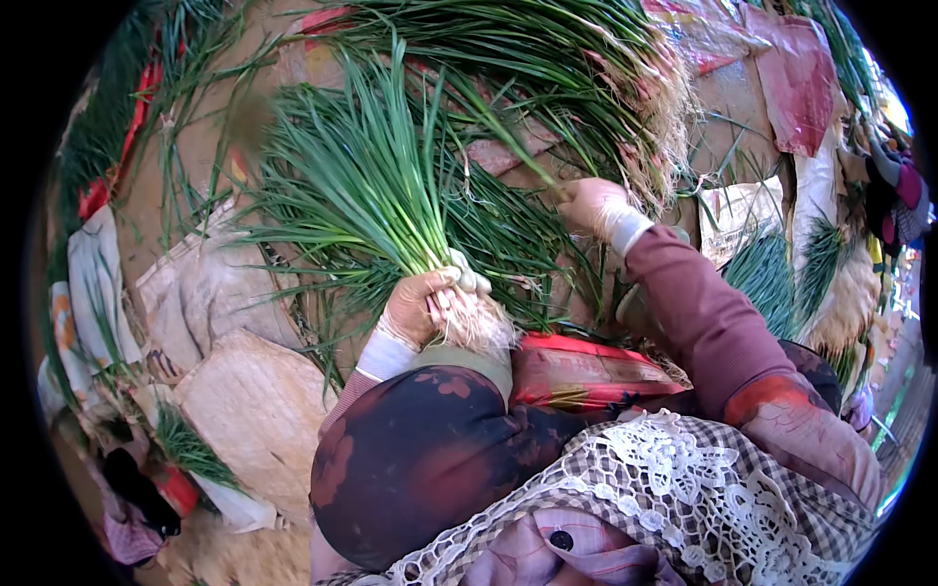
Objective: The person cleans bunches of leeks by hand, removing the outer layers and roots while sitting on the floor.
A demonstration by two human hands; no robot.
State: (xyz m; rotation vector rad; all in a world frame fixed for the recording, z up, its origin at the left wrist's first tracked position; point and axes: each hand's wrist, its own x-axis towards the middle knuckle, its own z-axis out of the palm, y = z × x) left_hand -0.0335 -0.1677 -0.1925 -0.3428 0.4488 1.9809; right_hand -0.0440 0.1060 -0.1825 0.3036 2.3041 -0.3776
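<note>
My left hand (420, 305), in a pale glove, is closed around a thick bunch of spring onions (415, 220) just above my knee. Their long green leaves fan up and away; pinkish-white bases and stringy roots (479, 322) stick out below the fist. My gloved right hand (594, 205) is farther off to the right, its fingers closed on a thin spray of spring onion stalks (508, 137) that points up and left. Beyond it lies a large heap of spring onions (547, 59), roots to the right. Loose stalks (508, 234) are strewn between my hands.
A red printed sack (586, 369) lies by my legs. Flattened pale sacks (259, 420) cover the ground at left, and a faded red one (793, 83) is at far right. More green bunches (760, 283) lie right. Other people (132, 498) are partly visible at both sides.
</note>
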